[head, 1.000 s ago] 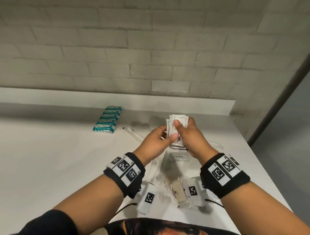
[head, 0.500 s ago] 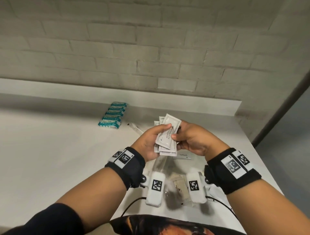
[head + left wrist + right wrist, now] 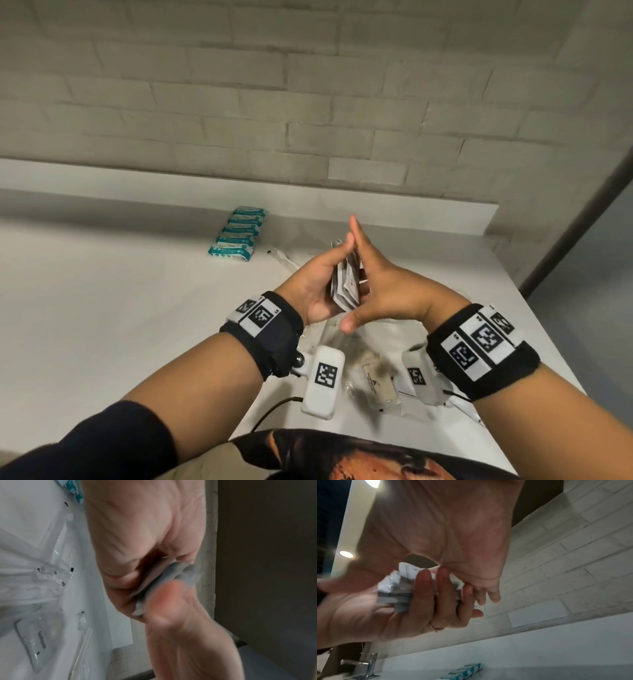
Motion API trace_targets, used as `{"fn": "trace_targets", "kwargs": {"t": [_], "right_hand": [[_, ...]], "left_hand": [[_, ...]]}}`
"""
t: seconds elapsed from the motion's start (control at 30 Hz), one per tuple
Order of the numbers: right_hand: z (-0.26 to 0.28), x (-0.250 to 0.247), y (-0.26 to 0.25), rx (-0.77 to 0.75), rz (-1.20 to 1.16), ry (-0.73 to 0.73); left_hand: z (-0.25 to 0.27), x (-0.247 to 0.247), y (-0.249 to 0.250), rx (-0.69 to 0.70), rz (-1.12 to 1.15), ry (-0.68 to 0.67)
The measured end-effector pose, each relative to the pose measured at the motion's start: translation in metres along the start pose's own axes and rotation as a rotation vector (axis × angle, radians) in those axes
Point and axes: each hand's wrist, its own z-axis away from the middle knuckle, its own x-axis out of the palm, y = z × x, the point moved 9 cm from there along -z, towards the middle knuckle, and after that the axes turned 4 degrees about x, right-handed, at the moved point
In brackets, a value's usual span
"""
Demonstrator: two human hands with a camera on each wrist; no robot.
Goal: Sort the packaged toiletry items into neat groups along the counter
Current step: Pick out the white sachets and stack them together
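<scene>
A stack of white sachets stands on edge between my two palms, a little above the counter. My left hand cups it, fingers curled round the far side, as the right wrist view shows around the stack. My right hand presses flat against the other face, fingers straight and pointing up, thumb stretched down. In the left wrist view the stack is a grey blur. A row of teal packets lies at the back left.
Clear-wrapped items lie in a loose pile under my wrists, with a wrapped toothbrush beyond and a toothpaste sachet. A faucet stands far left. The counter's edge runs close on the right, the brick wall behind.
The sachet stack has turned from lying flat and fanned to standing edge-on between both palms. My right hand let go its pinch and straightened its fingers against the stack.
</scene>
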Motion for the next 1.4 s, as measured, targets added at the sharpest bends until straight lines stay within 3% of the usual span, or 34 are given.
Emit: {"fn": "trace_targets", "kwargs": {"t": [0.1, 0.23, 0.73, 0.9, 1.0, 1.07, 1.17, 1.3, 1.4], "right_hand": [[-0.002, -0.01, -0.007, -0.045, 0.089, 0.142], [0.001, -0.003, -0.014, -0.04, 0.122, 0.103], [-0.003, 0.006, -0.034, -0.046, 0.27, 0.166], [-0.019, 0.005, -0.026, 0.051, -0.219, 0.14], [-0.03, -0.003, -0.012, 0.171, -0.536, 0.261], [-0.041, 0.009, -0.005, 0.265, -0.638, 0.204], [-0.057, 0.03, -0.004, 0.381, -0.579, 0.108], [-0.089, 0.049, 0.006, 0.467, -0.42, 0.072], [-0.11, 0.053, 0.019, 0.492, -0.284, 0.028]], "left_hand": [[0.003, 0.004, 0.005, 0.027, 0.024, 0.0], [0.007, 0.003, 0.006, 0.013, 0.001, 0.039], [0.014, -0.005, 0.008, -0.04, 0.019, 0.043], [0.012, -0.036, 0.032, 0.095, 0.135, 0.19], [0.014, -0.046, 0.05, 0.182, 0.151, 0.156], [0.012, -0.056, 0.059, 0.23, 0.192, 0.181], [0.002, -0.075, 0.058, 0.229, 0.264, 0.244], [-0.017, -0.101, 0.047, 0.19, 0.233, 0.176], [-0.024, -0.129, 0.05, 0.222, 0.164, 0.197]]}}
